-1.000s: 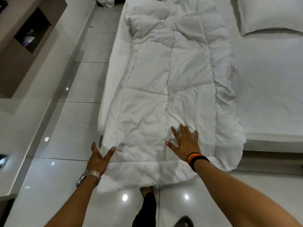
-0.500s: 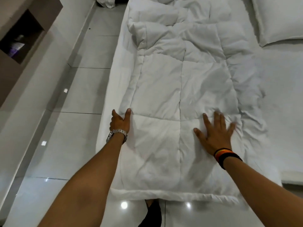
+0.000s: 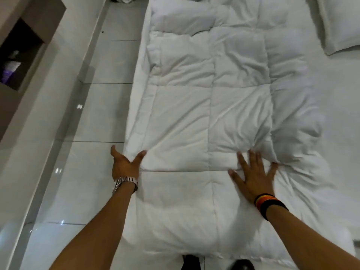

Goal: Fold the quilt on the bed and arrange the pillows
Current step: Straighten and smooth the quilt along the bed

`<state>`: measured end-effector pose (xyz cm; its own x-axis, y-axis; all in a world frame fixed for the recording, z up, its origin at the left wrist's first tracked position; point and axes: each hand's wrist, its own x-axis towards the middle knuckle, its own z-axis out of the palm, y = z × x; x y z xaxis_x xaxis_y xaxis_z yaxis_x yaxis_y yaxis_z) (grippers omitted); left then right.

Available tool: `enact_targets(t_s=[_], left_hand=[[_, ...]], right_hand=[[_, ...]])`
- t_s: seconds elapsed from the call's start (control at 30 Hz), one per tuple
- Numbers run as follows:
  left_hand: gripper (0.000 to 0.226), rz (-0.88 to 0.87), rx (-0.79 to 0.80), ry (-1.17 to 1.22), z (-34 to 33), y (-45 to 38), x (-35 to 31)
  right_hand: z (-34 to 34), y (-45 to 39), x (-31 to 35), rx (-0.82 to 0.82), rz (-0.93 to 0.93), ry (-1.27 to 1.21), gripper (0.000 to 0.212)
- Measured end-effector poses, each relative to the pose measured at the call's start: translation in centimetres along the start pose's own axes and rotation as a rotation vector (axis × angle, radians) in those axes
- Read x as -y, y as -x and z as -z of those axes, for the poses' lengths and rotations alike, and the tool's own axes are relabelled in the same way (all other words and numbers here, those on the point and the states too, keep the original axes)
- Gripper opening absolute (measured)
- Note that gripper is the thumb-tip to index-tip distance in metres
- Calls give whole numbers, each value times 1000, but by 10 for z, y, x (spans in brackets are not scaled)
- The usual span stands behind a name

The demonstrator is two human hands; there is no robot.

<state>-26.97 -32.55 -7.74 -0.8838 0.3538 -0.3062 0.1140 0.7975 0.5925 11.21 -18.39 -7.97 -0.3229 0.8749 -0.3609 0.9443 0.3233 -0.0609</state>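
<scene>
Lighting: soft, even indoor light is falling from overhead. Small glare spots are glinting on the glossy floor (image 3: pixel 78 172). Faint shadows are gathering in the quilt (image 3: pixel 204 114) folds. The niche (image 3: pixel 17 55) is sitting dark. Right hand (image 3: pixel 253 178) is blurring slightly. Edges are bending, wide-angle.

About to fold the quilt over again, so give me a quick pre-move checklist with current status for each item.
1. Left hand at the quilt's left edge, thumb and fingers spread around it: ok.
2. Right hand flat on the quilt, fingers spread: ok.
3. Quilt lying as a long strip along the bed: ok.
4. Right side of the strip smooth: not ok, bunched and wrinkled.
5. Far end squared: not ok, rumpled.
6. Pillow clear of the strip: ok.
</scene>
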Motion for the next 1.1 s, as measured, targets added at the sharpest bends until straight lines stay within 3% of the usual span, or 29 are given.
enact_targets(t_s=[0.07,0.13,0.2,0.23,0.3,0.37,0.47,0.63,0.77,0.9,0.97,1.03,1.1], left_hand=[[118,-140,-54,-94,-22,20,-13],[101,-340,-93,-168,-50,54,-40],[93,-485,-38,-181,-82,94,-67],[91,-540,29,-178,-101,116,-81],[89,-641,171,-184,-141,158,-106],[88,-704,249,-192,-177,194,-123],[89,-676,268,-191,-222,238,-145],[81,-559,216,-186,-254,273,-169],[88,-549,236,-210,-245,274,-168],[84,-538,227,-213,-239,282,-176],[80,-576,191,-185,-243,289,-184],[78,-631,181,-186,-252,298,-187],[79,-635,253,-249,-265,307,-185]], right_hand=[[11,5,-11,-81,25,-91,74],[26,13,-31,-310,13,-193,69],[39,16,-59,-489,-69,-229,66],[43,17,-79,-503,-163,-259,70],[47,14,-119,-391,-388,-406,91],[48,7,-153,-163,-542,-715,130],[47,0,-180,105,-539,-982,158],[34,-13,-165,216,-311,-1218,135],[33,-22,-167,262,-308,-1440,135],[50,-17,-188,380,-155,-1646,91],[63,0,-204,211,-198,-1695,96],[70,25,-222,-117,-302,-1640,99],[69,45,-235,-357,-392,-1360,90]])
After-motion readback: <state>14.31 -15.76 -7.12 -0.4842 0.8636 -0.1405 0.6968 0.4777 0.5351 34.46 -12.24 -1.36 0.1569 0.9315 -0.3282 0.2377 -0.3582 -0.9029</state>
